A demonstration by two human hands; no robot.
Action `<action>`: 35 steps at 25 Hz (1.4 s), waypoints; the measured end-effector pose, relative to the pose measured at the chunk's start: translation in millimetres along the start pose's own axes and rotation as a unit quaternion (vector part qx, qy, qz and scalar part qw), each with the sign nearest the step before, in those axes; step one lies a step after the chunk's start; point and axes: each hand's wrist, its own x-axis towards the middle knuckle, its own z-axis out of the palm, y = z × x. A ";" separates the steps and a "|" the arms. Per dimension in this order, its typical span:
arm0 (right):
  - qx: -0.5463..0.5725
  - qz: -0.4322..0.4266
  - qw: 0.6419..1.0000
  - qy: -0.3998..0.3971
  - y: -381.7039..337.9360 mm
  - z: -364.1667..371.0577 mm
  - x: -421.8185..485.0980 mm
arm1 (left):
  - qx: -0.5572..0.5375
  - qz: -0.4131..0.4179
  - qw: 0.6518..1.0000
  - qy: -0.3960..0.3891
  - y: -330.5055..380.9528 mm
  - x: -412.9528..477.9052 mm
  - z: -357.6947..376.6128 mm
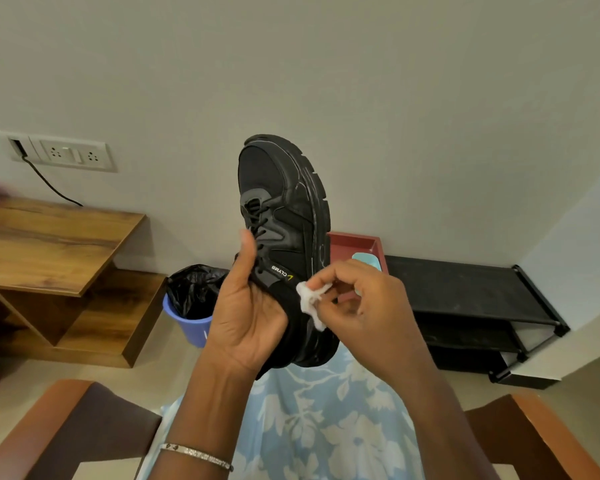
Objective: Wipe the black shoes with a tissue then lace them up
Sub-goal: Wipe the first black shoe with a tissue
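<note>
The black mesh-and-rubber lace-up shoe stood on end in the air above your lap. Its long axis ran nearly straight up, with the toe at the top and the heel at the bottom. The chunky sole faced your right and the black laces faced your left.

Your left hand gripped the shoe at the heel end, thumb raised along the laced throat. The rest of that hand wrapped the collar, mostly hidden behind it.

Against the shoe's right side, just below the small logo tab, lay the crumpled white paper tissue. You pinched it between the narrowly set fingers of your right hand.

That made the right hand the nearer one to the sole wall, which ran up and away from those fingers. Pale scuff marks showed along the sole wall toward the toe. By that, the coming stroke would likely want to travel upward along the shoe's length while the left hand kept the heel steady.

Behind the shoe's heel sat a red rectangular tray. To the shoe's lower left stood a blue plastic bin with a black liner.
</note>
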 end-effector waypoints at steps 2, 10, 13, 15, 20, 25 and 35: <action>-0.016 -0.016 0.996 0.090 5.5 3.9 13.0 | 0.037 -0.025 0.999 -0.030 -4.9 -5.3 8.0; -0.047 -0.025 0.994 -0.091 8.8 -17.2 -2.9 | 0.047 -0.025 0.998 0.042 3.0 -6.1 13.0; -0.068 -0.022 0.995 -0.069 8.6 -21.3 9.5 | 0.030 -0.035 0.998 0.042 -1.1 -6.1 15.2; -0.044 -0.034 0.998 0.021 6.3 -17.5 24.4 | 0.029 -0.044 0.998 0.045 -4.8 -6.5 16.3; -0.039 -0.100 0.992 0.070 12.2 -3.9 20.3 | 0.025 -0.031 0.998 0.052 -0.8 -10.3 18.3; -0.055 -0.002 0.990 -0.127 15.2 -27.8 -4.9 | 0.028 -0.030 0.997 0.070 4.1 -11.0 15.4; 0.006 -0.010 0.999 -0.031 25.8 -22.5 8.1 | 0.000 -0.029 0.997 0.068 1.5 -9.1 10.0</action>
